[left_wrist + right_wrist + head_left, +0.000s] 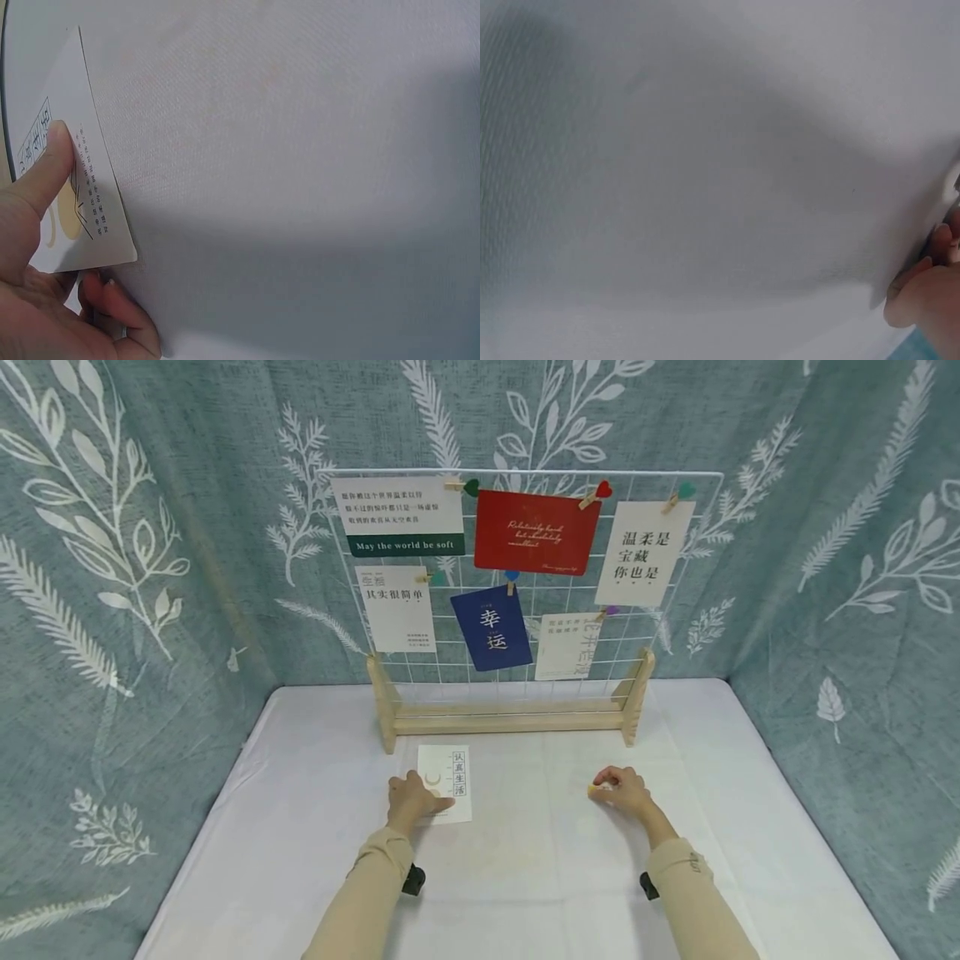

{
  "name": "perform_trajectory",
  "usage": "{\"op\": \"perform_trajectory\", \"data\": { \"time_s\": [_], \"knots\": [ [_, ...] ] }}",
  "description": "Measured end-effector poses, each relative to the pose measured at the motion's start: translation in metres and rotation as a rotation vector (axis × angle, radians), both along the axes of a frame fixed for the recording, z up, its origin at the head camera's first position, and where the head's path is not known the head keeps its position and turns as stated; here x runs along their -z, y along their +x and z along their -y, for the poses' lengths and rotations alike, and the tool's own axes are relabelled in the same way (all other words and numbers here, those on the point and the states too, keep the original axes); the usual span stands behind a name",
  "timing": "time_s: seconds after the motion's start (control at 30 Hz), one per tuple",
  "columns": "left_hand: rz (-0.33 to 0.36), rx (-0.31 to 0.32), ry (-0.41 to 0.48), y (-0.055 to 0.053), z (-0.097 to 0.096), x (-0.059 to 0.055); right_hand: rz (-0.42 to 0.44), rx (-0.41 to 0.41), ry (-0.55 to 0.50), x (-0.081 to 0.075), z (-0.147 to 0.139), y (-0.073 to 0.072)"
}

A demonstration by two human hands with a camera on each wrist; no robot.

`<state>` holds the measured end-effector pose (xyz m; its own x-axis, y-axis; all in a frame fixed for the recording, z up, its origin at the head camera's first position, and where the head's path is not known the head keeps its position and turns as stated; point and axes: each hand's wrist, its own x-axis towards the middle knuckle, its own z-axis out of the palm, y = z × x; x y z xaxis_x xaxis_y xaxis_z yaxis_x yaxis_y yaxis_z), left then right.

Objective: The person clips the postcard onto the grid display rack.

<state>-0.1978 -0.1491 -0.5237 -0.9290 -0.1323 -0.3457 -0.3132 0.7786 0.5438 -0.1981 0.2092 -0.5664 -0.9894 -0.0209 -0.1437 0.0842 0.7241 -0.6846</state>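
Note:
A white card (444,760) with boxed characters and a pale moon print is at the table's left middle, in front of the rack. My left hand (411,802) pinches its left side; the thumb (56,161) lies across the printed face and the other fingers are curled at and under the edge. Over to the right, my right hand (622,791) pinches a small yellow thing (592,789) between thumb and fingertips; most of it is hidden and I cannot tell its kind. Only part of the right hand (926,296) shows at the right wrist view's edge.
A white wire grid rack (540,693) on a wooden stand (510,722) stands at the table's back. Clipped to it with small wooden pegs are several cards, among them a red card (536,527) and a blue card (491,627). Patterned curtains (150,610) surround the white table (300,760).

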Motion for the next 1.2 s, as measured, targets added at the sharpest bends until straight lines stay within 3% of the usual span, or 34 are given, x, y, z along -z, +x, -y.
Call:
{"op": "perform_trajectory", "data": {
  "time_s": [0.2,0.43,0.67,0.93,1.1,1.2],
  "knots": [
    [-0.03,0.005,0.009,0.001,0.004,0.002,0.01,0.034,0.047,-0.002,0.005,-0.001],
    [-0.011,0.044,-0.06,-0.002,0.006,0.007,0.028,0.013,-0.001,-0.001,0.005,0.004],
    [-0.031,0.052,-0.077,-0.004,0.004,0.008,0.031,0.059,-0.018,-0.003,0.008,0.006],
    [-0.088,0.064,-0.057,-0.004,0.005,0.011,0.051,0.117,-0.005,-0.006,0.01,0.004],
    [-0.105,0.1,-0.011,-0.007,0.009,0.013,0.081,0.147,-0.097,-0.013,0.013,0.001],
    [-0.068,0.104,0.056,-0.015,0.015,0.029,0.081,0.135,-0.15,-0.01,0.012,0.002]
  ]
}}
